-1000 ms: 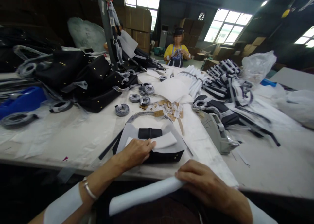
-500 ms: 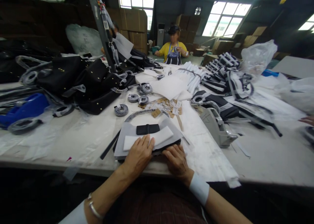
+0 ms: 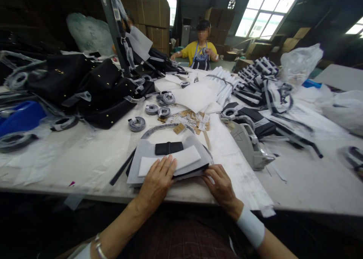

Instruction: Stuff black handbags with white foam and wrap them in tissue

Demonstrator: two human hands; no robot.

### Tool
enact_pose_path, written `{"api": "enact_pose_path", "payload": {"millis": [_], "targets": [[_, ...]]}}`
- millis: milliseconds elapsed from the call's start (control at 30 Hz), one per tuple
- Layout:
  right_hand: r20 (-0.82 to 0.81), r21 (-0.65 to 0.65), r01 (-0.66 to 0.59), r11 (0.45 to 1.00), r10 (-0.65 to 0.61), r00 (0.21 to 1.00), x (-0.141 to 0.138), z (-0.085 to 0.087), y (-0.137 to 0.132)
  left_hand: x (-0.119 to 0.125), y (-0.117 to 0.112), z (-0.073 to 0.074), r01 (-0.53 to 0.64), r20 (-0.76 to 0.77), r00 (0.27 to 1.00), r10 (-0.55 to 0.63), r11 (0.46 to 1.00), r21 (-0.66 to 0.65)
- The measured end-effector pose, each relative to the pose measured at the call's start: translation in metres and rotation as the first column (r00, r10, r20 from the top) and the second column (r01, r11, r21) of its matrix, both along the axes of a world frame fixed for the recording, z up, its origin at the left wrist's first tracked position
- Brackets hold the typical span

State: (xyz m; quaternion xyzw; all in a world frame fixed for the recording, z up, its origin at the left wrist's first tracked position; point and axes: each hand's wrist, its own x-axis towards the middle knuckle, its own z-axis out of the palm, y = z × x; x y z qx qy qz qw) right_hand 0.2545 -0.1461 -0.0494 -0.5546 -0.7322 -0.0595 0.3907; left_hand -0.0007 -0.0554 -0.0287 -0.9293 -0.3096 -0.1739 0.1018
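Black shows along the near edge of a bag (image 3: 193,172), which lies left of the gray tape dispenser (image 3: 249,149). Thin, pale paper (image 3: 141,153) covers most of it — and a small black piece (image 3: 169,148) with a band sits on top, beside a slanted white strip (image 3: 185,160). The left hand (image 3: 157,181) lies flat on the strip, fingers close together. The right hand (image 3: 221,185), nearer the dispenser, bends its fingers at the bag's corner — I cannot tell if they pinch it.

Head-worn view, facing forward, down across worktable (image 3: 96,157)
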Motion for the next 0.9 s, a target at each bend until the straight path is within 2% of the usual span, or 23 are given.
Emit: {"api": "enact_pose_path", "payload": {"millis": [100, 233, 333, 433, 467, 533, 633, 767, 900], "targets": [[-0.027, -0.001, 0.004, 1.0, -0.004, 1.0, -0.003, -0.002, 0.006, -0.001, 0.0, -0.001, 0.019, -0.016, 1.0, -0.019, 1.0, 0.001], [-0.019, -0.033, -0.01, 0.999, 0.01, 1.0, 0.0, 0.001, 0.004, -0.001, 0.0, -0.006, 0.025, 0.022, 0.999, -0.027, 0.997, 0.067], [0.025, -0.005, -0.007, 1.0, 0.007, 1.0, -0.005, 0.018, -0.005, -0.001, 0.0, -0.013, 0.034, 0.075, 0.996, -0.045, 0.989, 0.144], [0.092, 0.121, 0.005, 0.993, -0.016, 0.996, -0.022, 0.044, -0.007, -0.001, 0.0, -0.017, 0.053, 0.098, 0.992, -0.073, 0.98, 0.193], [0.141, 0.128, -0.02, 0.992, 0.002, 0.99, -0.029, 0.051, -0.004, -0.001, 0.0, -0.018, 0.054, 0.1, 0.992, -0.075, 0.979, 0.199], [0.277, 0.049, -0.096, 0.994, 0.079, 0.958, -0.043, 0.058, 0.008, -0.001, 0.0, -0.019, 0.046, 0.099, 0.993, -0.067, 0.979, 0.2], [0.411, -0.071, -0.15, 0.986, 0.165, 0.897, -0.054, 0.047, 0.029, -0.001, -0.003, -0.02, 0.024, 0.065, 0.997, -0.037, 0.979, 0.201], [0.424, -0.054, -0.16, 0.986, 0.167, 0.89, -0.051, 0.019, 0.039, 0.001, -0.01, -0.019, 0.003, -0.065, 0.998, 0.009, 0.983, 0.183], [0.428, -0.018, -0.164, 0.986, 0.156, 0.89, -0.046, 0.007, 0.035, 0.007, -0.012, -0.016, -0.002, -0.196, 0.98, 0.036, 0.985, 0.172]]}}
